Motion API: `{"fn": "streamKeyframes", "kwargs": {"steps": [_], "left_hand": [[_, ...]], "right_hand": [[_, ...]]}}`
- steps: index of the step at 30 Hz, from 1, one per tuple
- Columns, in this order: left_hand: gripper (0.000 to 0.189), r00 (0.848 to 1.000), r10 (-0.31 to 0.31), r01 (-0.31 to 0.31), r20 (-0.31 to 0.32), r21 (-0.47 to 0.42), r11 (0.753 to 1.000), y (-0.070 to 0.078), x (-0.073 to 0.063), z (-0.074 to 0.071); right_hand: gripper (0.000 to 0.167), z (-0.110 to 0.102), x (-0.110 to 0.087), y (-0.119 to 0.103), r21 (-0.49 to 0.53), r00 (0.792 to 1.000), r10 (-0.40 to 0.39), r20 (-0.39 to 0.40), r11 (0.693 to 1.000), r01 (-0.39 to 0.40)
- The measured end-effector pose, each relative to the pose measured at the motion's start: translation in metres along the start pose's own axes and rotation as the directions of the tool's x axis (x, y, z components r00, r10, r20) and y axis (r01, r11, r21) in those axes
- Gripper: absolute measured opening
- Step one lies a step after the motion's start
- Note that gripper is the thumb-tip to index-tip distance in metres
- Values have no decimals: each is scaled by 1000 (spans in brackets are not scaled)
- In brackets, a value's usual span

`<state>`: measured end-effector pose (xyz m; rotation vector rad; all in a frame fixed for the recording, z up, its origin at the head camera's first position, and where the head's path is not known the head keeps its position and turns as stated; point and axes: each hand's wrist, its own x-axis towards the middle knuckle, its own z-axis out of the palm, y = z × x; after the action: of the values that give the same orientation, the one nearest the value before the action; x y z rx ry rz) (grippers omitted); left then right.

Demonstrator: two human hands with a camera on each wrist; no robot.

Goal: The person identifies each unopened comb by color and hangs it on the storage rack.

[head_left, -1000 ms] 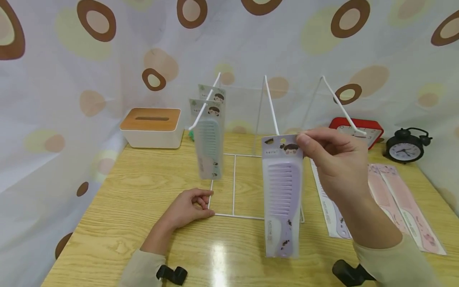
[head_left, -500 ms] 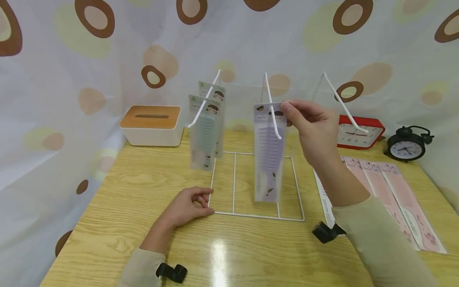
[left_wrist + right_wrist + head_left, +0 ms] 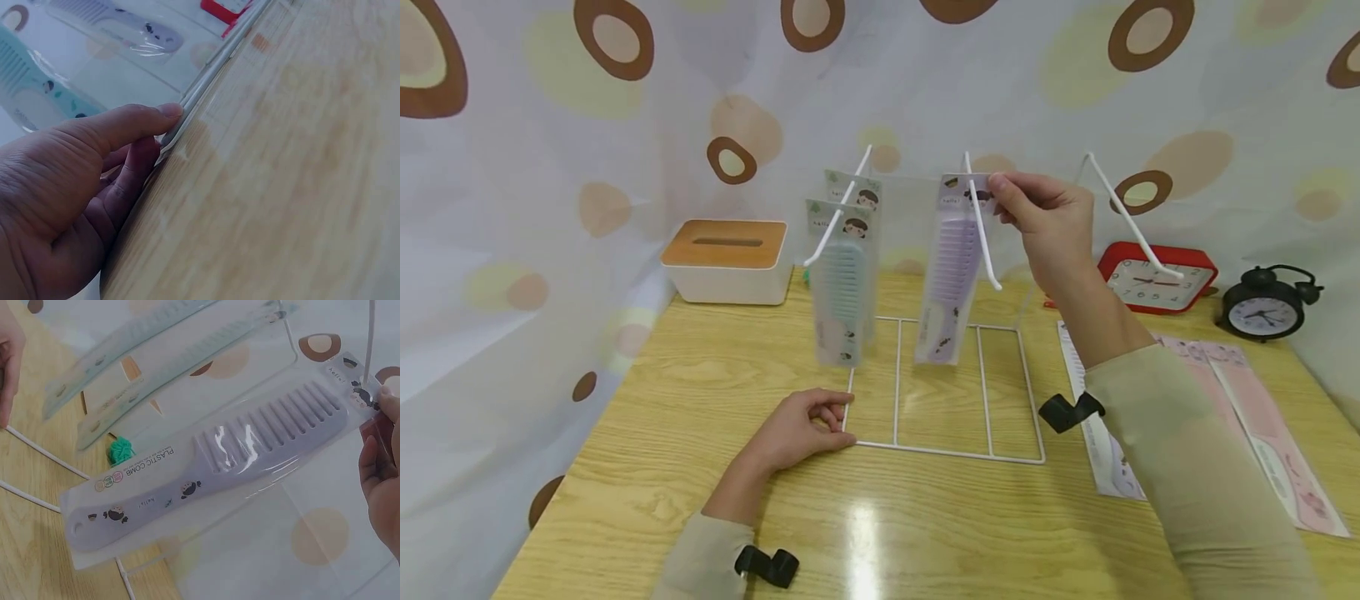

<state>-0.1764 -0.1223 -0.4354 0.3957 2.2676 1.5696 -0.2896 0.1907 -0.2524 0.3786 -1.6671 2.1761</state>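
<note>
My right hand (image 3: 1048, 221) pinches the top corner of a packaged purple comb (image 3: 946, 275) between thumb and fingers. The pack's header sits on the middle prong (image 3: 983, 237) of a white wire display rack (image 3: 947, 452), its lower end tilted to the left. "Plastic comb" is printed on the pack (image 3: 262, 440) in the right wrist view. Down at the rack's front left base corner, my left hand (image 3: 797, 433) holds the wire, thumb along it in the left wrist view and the other fingers curled. Two packaged mint-green combs (image 3: 841, 287) hang one behind the other on the left prong.
To the right lie another packaged purple comb (image 3: 1108, 450) and packaged pink combs (image 3: 1262, 417). A red clock (image 3: 1157, 279) and a black alarm clock (image 3: 1262, 308) stand behind them. At the back left is a tissue box (image 3: 726, 262). The right prong (image 3: 1135, 221) bears nothing.
My right hand has lifted the purple comb and pushed it back along the middle prong, away from me. The left hand keeps its place at the rack's corner.
</note>
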Motion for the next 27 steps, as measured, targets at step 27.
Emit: {"fn": "streamKeyframes", "kwargs": {"steps": [27], "left_hand": [[60,1000,-4,5,6,-9,1000,1,0,1]], "right_hand": [[43,-123,-48,24,-656,915,369,160,733,-181]]}}
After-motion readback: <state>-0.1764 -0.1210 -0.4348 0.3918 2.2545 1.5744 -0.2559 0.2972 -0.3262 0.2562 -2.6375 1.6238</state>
